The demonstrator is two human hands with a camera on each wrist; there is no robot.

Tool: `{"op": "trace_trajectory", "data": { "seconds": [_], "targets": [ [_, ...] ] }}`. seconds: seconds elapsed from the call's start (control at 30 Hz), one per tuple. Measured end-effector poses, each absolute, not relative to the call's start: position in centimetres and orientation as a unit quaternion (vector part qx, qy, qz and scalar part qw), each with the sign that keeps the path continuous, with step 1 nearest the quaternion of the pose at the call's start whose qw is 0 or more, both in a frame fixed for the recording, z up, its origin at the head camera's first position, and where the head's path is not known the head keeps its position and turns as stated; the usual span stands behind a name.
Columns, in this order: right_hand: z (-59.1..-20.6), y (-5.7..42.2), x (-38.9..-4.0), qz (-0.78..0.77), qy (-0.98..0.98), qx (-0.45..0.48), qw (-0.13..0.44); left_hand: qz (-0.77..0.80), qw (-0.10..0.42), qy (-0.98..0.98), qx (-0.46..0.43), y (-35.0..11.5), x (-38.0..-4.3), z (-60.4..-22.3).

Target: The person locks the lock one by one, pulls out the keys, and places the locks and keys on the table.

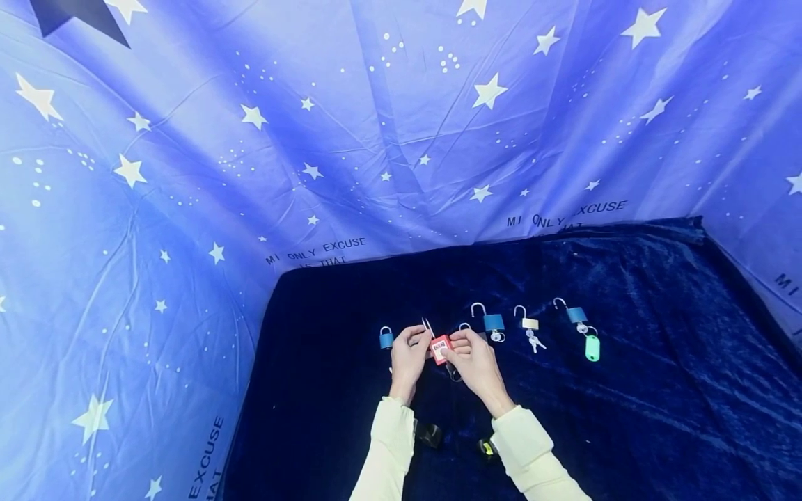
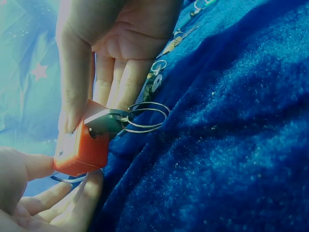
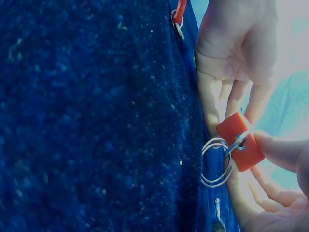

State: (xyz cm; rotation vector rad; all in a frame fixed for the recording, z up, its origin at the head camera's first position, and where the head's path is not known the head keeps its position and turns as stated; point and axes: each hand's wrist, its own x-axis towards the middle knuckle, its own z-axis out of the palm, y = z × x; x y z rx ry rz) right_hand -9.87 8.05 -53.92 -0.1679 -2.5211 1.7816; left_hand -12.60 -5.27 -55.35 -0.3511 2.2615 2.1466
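Observation:
A red padlock [image 1: 441,349] with a white label is held up between both hands, its thin metal shackle rising beside the left fingers. My left hand [image 1: 409,356] pinches one side of the body; in the left wrist view its thumb [image 2: 38,166] presses the red case. My right hand [image 1: 479,365] grips the opposite side, thumb on the label face. A key [image 2: 107,120] sits in the padlock's underside, with wire key rings [image 3: 216,164] hanging from it. Behind the right hand, a shackle [image 1: 464,325] shows, its lock mostly hidden.
Left of the hands lies a blue padlock [image 1: 386,339] with its shackle closed. To the right lie a blue padlock [image 1: 494,322], a brass one [image 1: 530,323] and another blue one [image 1: 576,316] with a green tag [image 1: 592,348], shackles open. Dark blue velvet [image 1: 626,417] covers the table.

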Motion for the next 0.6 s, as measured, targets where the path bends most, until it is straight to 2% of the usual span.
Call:
{"op": "trace_trajectory", "data": {
  "seconds": [0.6],
  "targets": [
    [-54.37, 7.97, -9.83, 0.574, -0.817, -0.060, 0.007, 0.699, -0.008, 0.707, -0.108, -5.28, -13.24, -55.20]
  ]
}}
